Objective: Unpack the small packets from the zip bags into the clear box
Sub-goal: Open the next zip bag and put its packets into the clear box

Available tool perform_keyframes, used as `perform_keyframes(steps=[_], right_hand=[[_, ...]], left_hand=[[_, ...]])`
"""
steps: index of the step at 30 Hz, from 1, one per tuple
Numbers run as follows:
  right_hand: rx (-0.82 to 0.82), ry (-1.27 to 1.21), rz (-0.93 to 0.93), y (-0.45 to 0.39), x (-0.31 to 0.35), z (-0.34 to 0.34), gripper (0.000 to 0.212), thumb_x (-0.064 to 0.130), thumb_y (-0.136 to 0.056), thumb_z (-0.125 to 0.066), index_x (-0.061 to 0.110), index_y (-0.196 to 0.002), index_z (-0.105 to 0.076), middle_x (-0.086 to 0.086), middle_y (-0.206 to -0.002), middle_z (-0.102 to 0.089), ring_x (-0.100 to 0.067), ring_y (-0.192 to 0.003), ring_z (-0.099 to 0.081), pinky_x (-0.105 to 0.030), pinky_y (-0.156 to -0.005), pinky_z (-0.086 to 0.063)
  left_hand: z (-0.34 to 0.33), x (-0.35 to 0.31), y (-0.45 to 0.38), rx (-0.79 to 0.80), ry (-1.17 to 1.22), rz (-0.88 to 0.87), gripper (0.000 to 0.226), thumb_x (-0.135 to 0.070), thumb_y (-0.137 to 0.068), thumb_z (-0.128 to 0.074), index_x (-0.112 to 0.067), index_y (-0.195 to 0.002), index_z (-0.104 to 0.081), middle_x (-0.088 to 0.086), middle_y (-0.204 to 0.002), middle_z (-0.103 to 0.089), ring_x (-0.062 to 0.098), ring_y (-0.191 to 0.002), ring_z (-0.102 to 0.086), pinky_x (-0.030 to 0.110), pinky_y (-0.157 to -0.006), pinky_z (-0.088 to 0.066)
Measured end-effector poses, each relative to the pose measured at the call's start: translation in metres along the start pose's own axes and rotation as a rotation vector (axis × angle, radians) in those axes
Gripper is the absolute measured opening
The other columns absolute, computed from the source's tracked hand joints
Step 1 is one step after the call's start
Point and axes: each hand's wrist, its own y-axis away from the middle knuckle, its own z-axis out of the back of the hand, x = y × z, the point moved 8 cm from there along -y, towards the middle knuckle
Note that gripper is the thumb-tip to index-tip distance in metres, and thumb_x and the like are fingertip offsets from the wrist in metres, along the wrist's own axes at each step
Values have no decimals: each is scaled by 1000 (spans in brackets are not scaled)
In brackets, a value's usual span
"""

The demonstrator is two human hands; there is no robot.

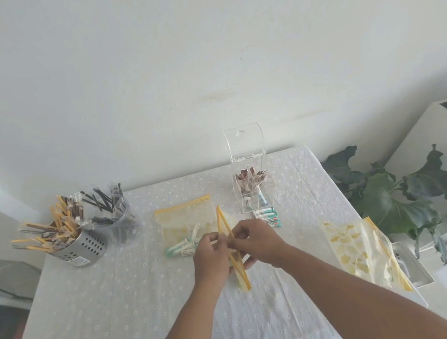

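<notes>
Both hands hold a zip bag [236,267] with a yellow seal upright over the table's middle. My left hand [209,256] pinches one side of its mouth and my right hand [254,240] pinches the other. Behind them lies a second zip bag [186,217] holding several green-and-white packets [183,247]. The clear box [253,191] stands at the back with its lid up, brown packets in the top and a few green ones lower down. More green packets [267,216] lie at its foot.
An empty yellow-patterned zip bag [363,250] hangs over the table's right edge. At the left stand a perforated metal cup [83,249] and a clear cup [121,219], both full of wrapped sticks. A leafy plant [391,198] sits beyond the right edge.
</notes>
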Motion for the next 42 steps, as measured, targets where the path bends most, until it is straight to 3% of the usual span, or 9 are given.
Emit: perform_keyframes(steps=[10, 16, 22, 30, 33, 35, 38, 40, 42], right_hand=[[-85, 404, -94, 3, -22, 15, 4, 8, -92, -51, 7, -95, -54, -11, -73, -66, -24, -52, -68, -38, -54, -61], [-55, 500, -163, 12, -51, 42, 7, 4, -89, -53, 9, -94, -56, -9, -73, -67, -21, -51, -68, -29, -47, -55], [-4, 417, -171, 20, -60, 58, 8, 7, -92, -60, 14, -96, -62, -12, -73, -67, -21, -52, -67, -31, -50, -58], [-72, 489, 5, 20, -18, 61, 31, 52, -86, -77, 26, -100, -66, 4, -85, -71, -9, -71, -67, -24, -60, -50], [-164, 458, 221, 27, 13, 47, 18, 43, -90, -76, 27, -93, -70, 9, -81, -69, -1, -66, -61, -21, -64, -50], [-14, 442, 246, 27, 17, 20, 12, 31, -95, -72, 20, -93, -75, 8, -80, -73, 0, -62, -64, -17, -60, -51], [141, 657, 110, 8, -15, -9, 19, 24, -100, -59, 18, -97, -76, 0, -95, -75, -18, -84, -75, -22, -63, -54], [82, 806, -9, -10, -41, -9, 17, 24, -99, -56, 25, -94, -73, -1, -105, -70, -27, -103, -71, -30, -76, -53], [22, 890, -107, -18, -60, -7, 21, 31, -95, -62, 26, -114, -70, 2, -119, -69, -24, -112, -68, -34, -87, -55]], left_hand=[[22, 15, -2, -33, -301, -78, 14, -13, -100, -60, -17, -93, -72, 2, -92, -70, 23, -68, -73, 44, -60, -66], [45, 38, 7, 42, -243, -85, 26, -4, -97, -64, -22, -110, -78, 2, -96, -73, 22, -67, -74, 33, -59, -65], [51, 57, 23, 176, -163, -63, 32, -7, -99, -63, -35, -102, -78, 3, -111, -75, 16, -84, -77, 33, -79, -65], [36, 32, 36, 321, -270, -188, 57, -16, -91, -76, -36, -140, -56, -18, -123, -62, -4, -109, -65, 22, -98, -52], [29, 24, 37, 294, -255, -225, 61, -13, -87, -80, -31, -140, -57, -15, -120, -61, -3, -105, -65, 10, -87, -50], [23, 24, 38, 274, -245, -233, 61, -13, -85, -82, -29, -139, -59, -14, -117, -62, -2, -102, -66, 12, -86, -51], [16, 28, 37, 238, -270, -250, 59, -12, -84, -82, -28, -137, -62, -12, -112, -62, -2, -97, -66, 15, -88, -51], [14, 31, 35, 218, -321, -274, 58, -10, -84, -82, -26, -136, -63, -8, -108, -62, -2, -93, -65, 11, -86, -50], [12, 35, 32, 215, -399, -295, 58, -9, -84, -82, -24, -136, -64, -7, -106, -61, 0, -92, -64, 8, -84, -49]])
